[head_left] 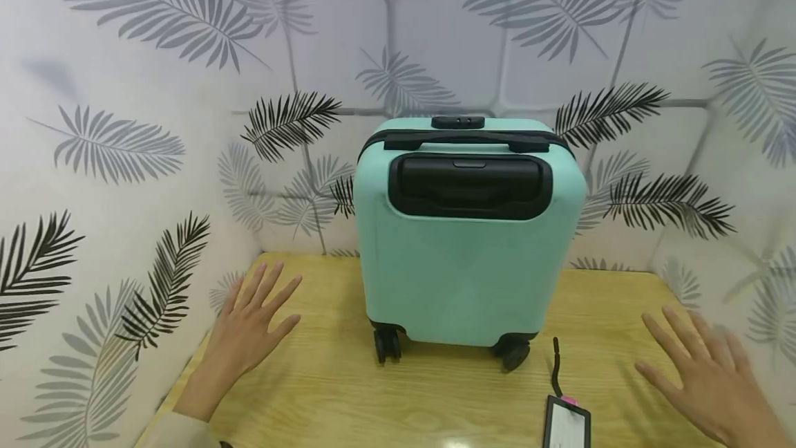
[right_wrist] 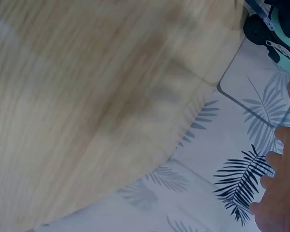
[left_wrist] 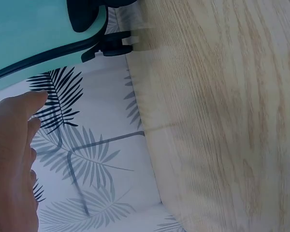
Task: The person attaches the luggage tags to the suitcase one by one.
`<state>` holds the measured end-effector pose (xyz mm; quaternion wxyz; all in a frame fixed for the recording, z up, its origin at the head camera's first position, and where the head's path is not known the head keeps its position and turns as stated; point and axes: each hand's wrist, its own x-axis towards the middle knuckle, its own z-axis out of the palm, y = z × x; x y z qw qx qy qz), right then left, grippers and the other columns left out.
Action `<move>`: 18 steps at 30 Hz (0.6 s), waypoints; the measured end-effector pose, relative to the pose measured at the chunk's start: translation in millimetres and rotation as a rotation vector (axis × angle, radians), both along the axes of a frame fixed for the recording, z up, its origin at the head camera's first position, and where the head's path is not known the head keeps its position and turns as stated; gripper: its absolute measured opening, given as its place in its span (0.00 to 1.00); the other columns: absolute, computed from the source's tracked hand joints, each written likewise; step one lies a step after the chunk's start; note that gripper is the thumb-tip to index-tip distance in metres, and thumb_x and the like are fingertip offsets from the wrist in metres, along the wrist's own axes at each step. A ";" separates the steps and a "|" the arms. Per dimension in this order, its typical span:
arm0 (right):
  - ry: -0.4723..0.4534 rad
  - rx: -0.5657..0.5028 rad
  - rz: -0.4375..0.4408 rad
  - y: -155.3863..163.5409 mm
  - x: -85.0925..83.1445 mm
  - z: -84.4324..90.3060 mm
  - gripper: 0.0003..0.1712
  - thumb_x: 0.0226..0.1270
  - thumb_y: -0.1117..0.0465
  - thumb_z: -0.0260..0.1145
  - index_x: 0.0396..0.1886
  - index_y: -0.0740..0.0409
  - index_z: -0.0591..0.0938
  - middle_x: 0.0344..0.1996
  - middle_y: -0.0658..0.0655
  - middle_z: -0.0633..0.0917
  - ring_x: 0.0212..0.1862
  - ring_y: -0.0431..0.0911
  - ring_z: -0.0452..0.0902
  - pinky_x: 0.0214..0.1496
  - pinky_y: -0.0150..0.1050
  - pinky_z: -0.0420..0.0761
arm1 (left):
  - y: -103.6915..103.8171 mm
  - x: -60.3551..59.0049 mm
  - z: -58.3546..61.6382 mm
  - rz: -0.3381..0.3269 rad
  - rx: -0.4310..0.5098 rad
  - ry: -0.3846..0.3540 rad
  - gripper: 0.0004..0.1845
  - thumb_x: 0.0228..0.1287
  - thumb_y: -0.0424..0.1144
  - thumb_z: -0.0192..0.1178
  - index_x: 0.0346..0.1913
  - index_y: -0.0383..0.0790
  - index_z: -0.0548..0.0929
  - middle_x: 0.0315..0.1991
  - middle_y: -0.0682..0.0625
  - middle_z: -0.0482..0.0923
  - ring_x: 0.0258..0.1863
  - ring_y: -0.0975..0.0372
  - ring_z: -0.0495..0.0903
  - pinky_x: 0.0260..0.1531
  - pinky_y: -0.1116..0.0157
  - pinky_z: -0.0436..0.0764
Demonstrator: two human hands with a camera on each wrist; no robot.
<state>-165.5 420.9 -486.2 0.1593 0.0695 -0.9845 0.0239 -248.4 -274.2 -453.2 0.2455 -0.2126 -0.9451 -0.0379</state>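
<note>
A mint-green suitcase (head_left: 463,275) stands upright on its black wheels in the middle of the table. Its black carry handle (head_left: 466,138) lies across the top, above a dark recess that houses the pull handle (head_left: 470,182). My left hand (head_left: 249,327) is spread to the left of the suitcase, apart from it and holding nothing. On the other side my right hand (head_left: 709,375) is also spread, with nothing in it. Between the suitcase and the right hand lies a black-framed luggage tag (head_left: 567,424) with a dark strap; its lower end is cut off by the frame.
The wooden table (head_left: 311,393) meets leaf-patterned walls (head_left: 186,88) at the back and both sides. In the right wrist view a zipper pull (right_wrist: 280,50) shows near a suitcase wheel (right_wrist: 256,30).
</note>
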 end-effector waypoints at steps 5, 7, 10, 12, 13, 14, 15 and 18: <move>-0.088 -0.070 0.037 -5.7 2.3 -11.2 0.50 0.76 0.37 0.61 0.86 0.48 0.49 0.80 0.71 0.56 0.79 0.74 0.43 0.72 0.79 0.38 | 2.8 -1.3 -0.9 -0.012 0.008 0.009 0.34 0.75 0.55 0.60 0.80 0.52 0.67 0.83 0.45 0.53 0.83 0.49 0.50 0.79 0.43 0.46; -0.174 -0.109 0.052 -9.3 1.9 -11.6 0.50 0.76 0.37 0.62 0.85 0.55 0.54 0.74 0.76 0.65 0.71 0.78 0.60 0.63 0.79 0.61 | 4.2 -3.4 -0.7 -0.024 0.017 0.030 0.34 0.75 0.54 0.60 0.79 0.52 0.68 0.82 0.43 0.57 0.81 0.48 0.54 0.78 0.43 0.52; -0.353 -0.189 0.071 -14.5 -0.1 -9.1 0.50 0.77 0.37 0.60 0.82 0.65 0.56 0.65 0.81 0.71 0.57 0.79 0.74 0.43 0.72 0.79 | 6.9 -6.8 0.7 -0.047 0.031 0.074 0.33 0.73 0.53 0.61 0.78 0.52 0.70 0.79 0.41 0.63 0.78 0.46 0.61 0.73 0.42 0.61; -0.468 -0.264 0.075 -18.2 -0.6 -7.1 0.51 0.78 0.37 0.60 0.81 0.68 0.55 0.62 0.82 0.73 0.53 0.75 0.79 0.40 0.68 0.81 | 8.9 -8.6 2.2 -0.061 0.040 0.100 0.33 0.72 0.51 0.63 0.77 0.51 0.72 0.77 0.40 0.65 0.76 0.45 0.64 0.69 0.42 0.66; -0.502 -0.292 0.084 -19.9 -0.7 -6.7 0.51 0.78 0.38 0.60 0.81 0.70 0.55 0.61 0.81 0.74 0.51 0.72 0.81 0.39 0.65 0.82 | 10.3 -9.0 3.2 -0.066 0.046 0.107 0.33 0.71 0.51 0.63 0.77 0.51 0.72 0.77 0.40 0.66 0.75 0.45 0.65 0.67 0.41 0.68; -0.525 -0.318 0.097 -21.8 -0.4 -6.9 0.51 0.77 0.39 0.61 0.80 0.70 0.56 0.60 0.80 0.75 0.50 0.68 0.82 0.38 0.62 0.83 | 11.5 -9.3 4.0 -0.066 0.050 0.107 0.33 0.71 0.50 0.64 0.77 0.51 0.72 0.77 0.40 0.66 0.75 0.45 0.66 0.66 0.41 0.69; -0.537 -0.339 0.107 -23.7 0.2 -7.1 0.51 0.76 0.39 0.63 0.80 0.71 0.57 0.59 0.78 0.77 0.49 0.65 0.83 0.38 0.61 0.83 | 12.9 -9.3 5.0 -0.068 0.057 0.105 0.33 0.71 0.50 0.64 0.76 0.50 0.72 0.77 0.40 0.66 0.75 0.45 0.66 0.65 0.41 0.70; -0.535 -0.367 0.142 -28.7 1.1 -10.6 0.50 0.73 0.42 0.68 0.78 0.71 0.60 0.57 0.74 0.79 0.46 0.59 0.83 0.37 0.57 0.83 | 17.0 -8.9 8.2 -0.067 0.072 0.081 0.33 0.72 0.50 0.64 0.77 0.50 0.72 0.77 0.40 0.65 0.75 0.45 0.65 0.65 0.41 0.71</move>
